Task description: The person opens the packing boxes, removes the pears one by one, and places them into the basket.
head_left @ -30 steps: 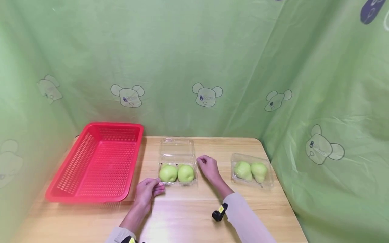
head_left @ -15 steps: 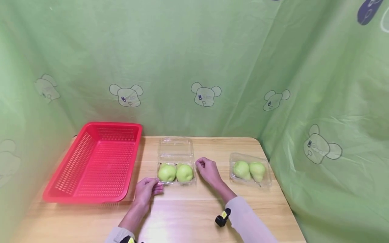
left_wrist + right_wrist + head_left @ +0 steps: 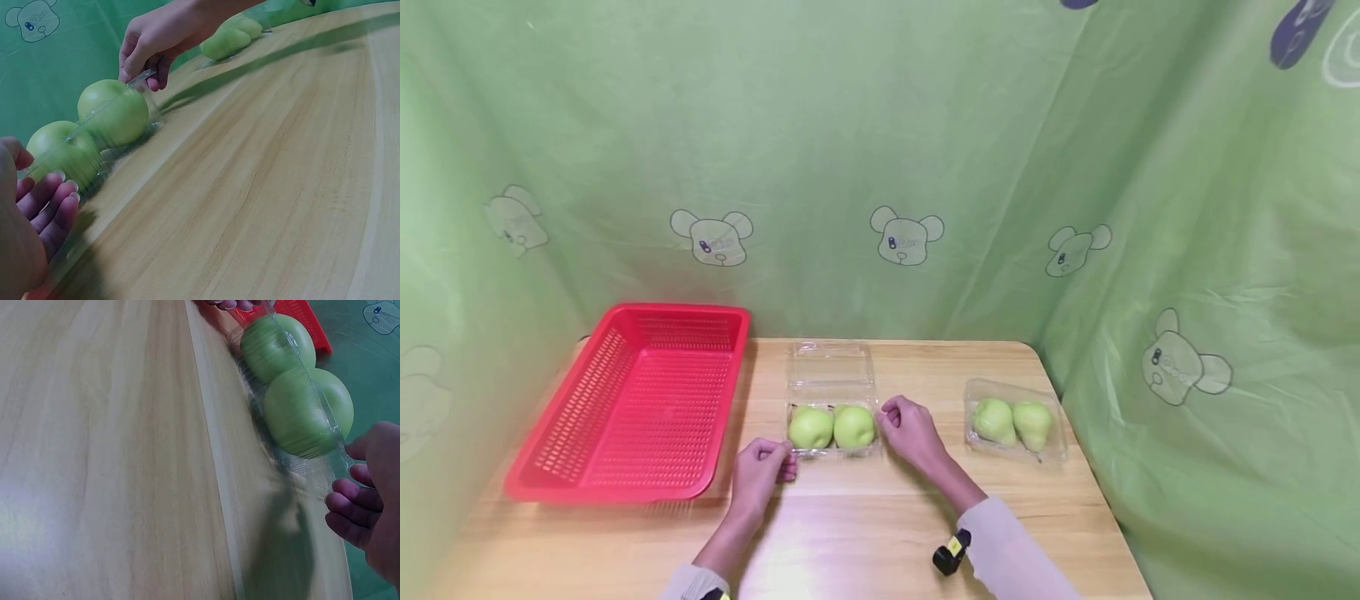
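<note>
A clear plastic clamshell box [image 3: 832,389] lies with its lid folded back on the wooden table, two green pears [image 3: 811,428] side by side in its base. At the near left corner, my left hand [image 3: 758,477] pinches the rim between thumb and fingers. My right hand [image 3: 913,430] pinches the box's right edge. From the left wrist view, the rim runs in front of both pears [image 3: 114,112] from one hand to the other. In the right wrist view, the right thumb and fingers [image 3: 356,500] are at the box's corner, beside the nearer pear [image 3: 303,415].
A red perforated plastic basket [image 3: 718,467] stands on the left of the table [image 3: 842,533]. To the right lies a second clear box [image 3: 973,387] with two green pears [image 3: 1032,423] inside. A green curtain [image 3: 812,150] with bear prints hangs behind and at the sides.
My right hand has slid slightly toward me along the box's right edge. The left hand keeps its pinch on the near left corner. The head view has shifted a little.
</note>
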A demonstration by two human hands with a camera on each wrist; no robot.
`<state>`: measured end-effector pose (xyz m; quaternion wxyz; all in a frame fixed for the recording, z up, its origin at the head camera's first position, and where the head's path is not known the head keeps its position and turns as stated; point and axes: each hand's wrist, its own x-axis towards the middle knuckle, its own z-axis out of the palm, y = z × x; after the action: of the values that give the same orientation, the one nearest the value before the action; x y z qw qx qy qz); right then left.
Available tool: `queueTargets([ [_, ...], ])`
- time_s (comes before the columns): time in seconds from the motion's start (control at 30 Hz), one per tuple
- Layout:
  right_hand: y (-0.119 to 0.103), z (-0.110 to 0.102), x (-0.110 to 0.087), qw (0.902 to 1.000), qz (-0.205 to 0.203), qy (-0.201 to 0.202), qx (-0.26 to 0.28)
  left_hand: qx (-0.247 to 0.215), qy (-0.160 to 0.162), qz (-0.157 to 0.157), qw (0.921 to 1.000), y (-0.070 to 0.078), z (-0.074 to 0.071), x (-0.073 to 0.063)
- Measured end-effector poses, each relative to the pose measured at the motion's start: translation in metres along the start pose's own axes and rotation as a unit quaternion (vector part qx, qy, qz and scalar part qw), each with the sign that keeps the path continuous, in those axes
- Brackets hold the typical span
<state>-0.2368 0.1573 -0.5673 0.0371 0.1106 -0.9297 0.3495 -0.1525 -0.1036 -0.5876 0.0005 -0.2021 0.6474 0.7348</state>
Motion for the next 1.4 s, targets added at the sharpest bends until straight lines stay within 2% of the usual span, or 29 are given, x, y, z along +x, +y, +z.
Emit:
queueTargets([
  [0.23, -0.003, -0.003, -0.005, 0.9991, 0.001, -0.026, -0.032, 0.011, 0.001, 0.002, 0.9999, -0.003, -0.001, 0.002],
  [0.43, -0.003, -0.005, -0.007, 0.9922, -0.049, -0.040, -0.108, 0.022, 0.001, 0.003, 0.9998, -0.002, -0.001, 0.002],
  [0.57, -0.005, -0.005, -0.004, 0.9797, -0.095, -0.040, -0.172, 0.034, 0.006, 0.010, 0.9993, 0.000, -0.001, 0.002],
  [0.77, -0.005, -0.003, 0.002, 0.9594, -0.126, -0.056, -0.246, 0.083, 0.011, 0.018, 0.9963, 0.002, -0.002, 0.002],
  [1.03, 0.001, -0.002, 0.007, 0.9242, -0.206, -0.040, -0.319, 0.178, 0.033, 0.029, 0.9831, 0.004, -0.004, 0.001],
  [1.13, 0.003, -0.001, 0.008, 0.9156, -0.222, -0.035, -0.334, 0.195, 0.035, 0.033, 0.9796, 0.006, -0.005, 0.000],
  [1.23, 0.004, 0.000, 0.008, 0.9141, -0.227, -0.028, -0.335, 0.201, 0.035, 0.036, 0.9783, 0.007, -0.004, 0.000],
  [1.4, 0.005, 0.001, 0.009, 0.9190, -0.224, -0.027, -0.323, 0.208, 0.043, 0.050, 0.9760, 0.009, -0.003, 0.001],
])
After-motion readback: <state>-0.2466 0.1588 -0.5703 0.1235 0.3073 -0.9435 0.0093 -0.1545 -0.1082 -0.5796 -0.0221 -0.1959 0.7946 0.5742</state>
